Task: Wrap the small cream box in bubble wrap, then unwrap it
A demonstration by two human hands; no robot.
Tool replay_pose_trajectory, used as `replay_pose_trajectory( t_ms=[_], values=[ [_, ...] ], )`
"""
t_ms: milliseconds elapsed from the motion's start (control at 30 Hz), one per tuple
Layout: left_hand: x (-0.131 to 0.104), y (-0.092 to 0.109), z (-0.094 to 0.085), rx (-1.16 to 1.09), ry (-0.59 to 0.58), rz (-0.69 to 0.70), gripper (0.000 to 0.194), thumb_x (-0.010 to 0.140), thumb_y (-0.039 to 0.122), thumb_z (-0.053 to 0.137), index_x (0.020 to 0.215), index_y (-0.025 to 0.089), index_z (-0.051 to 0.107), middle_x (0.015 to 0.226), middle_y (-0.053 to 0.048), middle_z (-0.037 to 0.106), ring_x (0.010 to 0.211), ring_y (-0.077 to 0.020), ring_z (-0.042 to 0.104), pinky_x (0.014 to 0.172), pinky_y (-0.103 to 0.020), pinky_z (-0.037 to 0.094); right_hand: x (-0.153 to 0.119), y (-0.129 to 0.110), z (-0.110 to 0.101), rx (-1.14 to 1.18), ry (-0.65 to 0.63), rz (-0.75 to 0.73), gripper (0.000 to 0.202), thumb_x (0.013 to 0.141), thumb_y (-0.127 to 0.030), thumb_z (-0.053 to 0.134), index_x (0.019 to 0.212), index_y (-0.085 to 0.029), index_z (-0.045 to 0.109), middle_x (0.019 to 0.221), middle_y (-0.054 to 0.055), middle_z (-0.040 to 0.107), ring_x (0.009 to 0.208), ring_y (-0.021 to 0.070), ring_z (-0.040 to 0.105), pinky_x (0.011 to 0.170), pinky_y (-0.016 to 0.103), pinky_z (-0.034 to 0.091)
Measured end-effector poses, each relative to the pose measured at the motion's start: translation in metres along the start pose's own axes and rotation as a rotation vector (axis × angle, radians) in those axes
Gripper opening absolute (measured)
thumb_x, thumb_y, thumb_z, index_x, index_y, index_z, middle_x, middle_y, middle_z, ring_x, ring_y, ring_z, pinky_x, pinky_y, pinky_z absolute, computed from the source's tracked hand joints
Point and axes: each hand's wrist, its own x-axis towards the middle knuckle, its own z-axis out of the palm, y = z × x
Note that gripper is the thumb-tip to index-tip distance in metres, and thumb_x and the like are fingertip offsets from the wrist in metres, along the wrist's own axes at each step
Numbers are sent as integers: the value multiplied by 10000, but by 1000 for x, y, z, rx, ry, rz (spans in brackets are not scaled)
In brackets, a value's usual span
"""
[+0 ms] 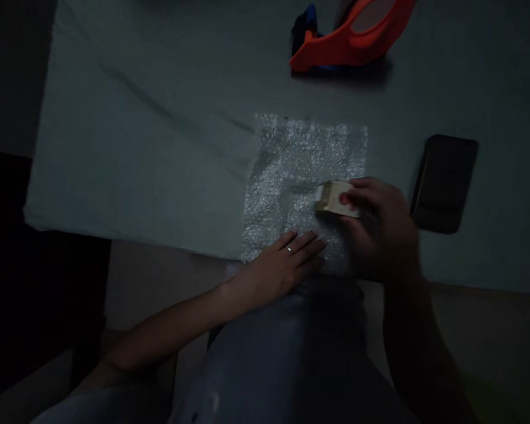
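Observation:
A sheet of bubble wrap point(287, 159) lies flat on the cloth-covered table, reaching its near edge. My left hand point(287, 265), with a ring on one finger, rests open on the near part of the sheet, fingers stretched out. In my right hand point(380, 218) is a small box point(331, 197), pale with a red round mark. The thumb and fingers close on its right end, and it is over the right part of the bubble wrap. Whether the box touches the sheet I cannot tell. The scene is dim.
An orange tape dispenser point(353, 44) with a blue part stands at the far side of the table point(159, 147). To the right of my right hand lies a dark phone-like slab point(446, 182). The table's near edge runs just before my body.

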Motion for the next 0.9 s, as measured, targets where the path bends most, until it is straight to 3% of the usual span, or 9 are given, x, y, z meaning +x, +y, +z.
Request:
replay_pose_trajectory(
  t_ms=[67, 200, 400, 567, 633, 767, 900],
  values=[
    [-3, -2, -1, -27, 7, -13, 374, 985, 193, 381, 1347, 173, 476, 1522, -74, 368, 1448, -276, 253, 1168, -483, 278, -11, 8, -17, -71, 58, 32, 305, 831, -219, 625, 1131, -221, 570, 1153, 119, 637, 1097, 277, 599, 911, 481, 509],
    [-6, -6, -2, -59, 36, -29, 372, 988, 190, 378, 1344, 155, 477, 1514, -94, 379, 1454, -283, 235, 1172, -494, 269, -33, 22, -38, -190, 29, 80, 296, 825, -250, 629, 1118, -239, 584, 1135, 108, 639, 1070, 290, 613, 894, 500, 508],
    [-6, -6, 0, -58, 44, -27, 371, 987, 183, 380, 1343, 157, 478, 1513, -98, 378, 1457, -282, 229, 1171, -498, 275, -45, 34, -37, -186, -10, 119, 337, 804, -328, 643, 1124, -266, 558, 1198, 105, 595, 1132, 322, 575, 926, 534, 484],
    [-3, -2, -1, -51, 39, -32, 369, 988, 183, 378, 1341, 154, 479, 1503, -90, 397, 1457, -277, 228, 1168, -492, 283, -28, 19, -38, -179, 111, 124, 224, 800, -223, 654, 1003, -267, 573, 1124, 97, 628, 1077, 293, 602, 892, 478, 501],
    [0, -1, 0, -45, 36, -29, 366, 990, 193, 371, 1337, 156, 484, 1499, -84, 404, 1450, -281, 246, 1163, -493, 291, -16, 7, -33, -137, 135, 101, 220, 797, -182, 656, 985, -257, 570, 1143, 112, 623, 1111, 292, 584, 919, 471, 488],
    [8, 3, 0, -23, 45, -21, 354, 976, 191, 405, 1314, 160, 507, 1485, -84, 422, 1423, -295, 303, 1144, -501, 314, 7, -11, -6, 51, -30, -47, 151, 845, -165, 580, 973, -239, 547, 1135, 109, 621, 1103, 269, 596, 921, 480, 490],
    [14, 5, -1, -11, 35, -28, 384, 963, 181, 426, 1344, 162, 474, 1437, -83, 476, 1408, -275, 326, 1161, -482, 290, 13, -10, 21, 101, -168, -30, 172, 852, -129, 548, 985, -237, 538, 1200, 100, 595, 1156, 240, 560, 942, 443, 484]
  ],
)
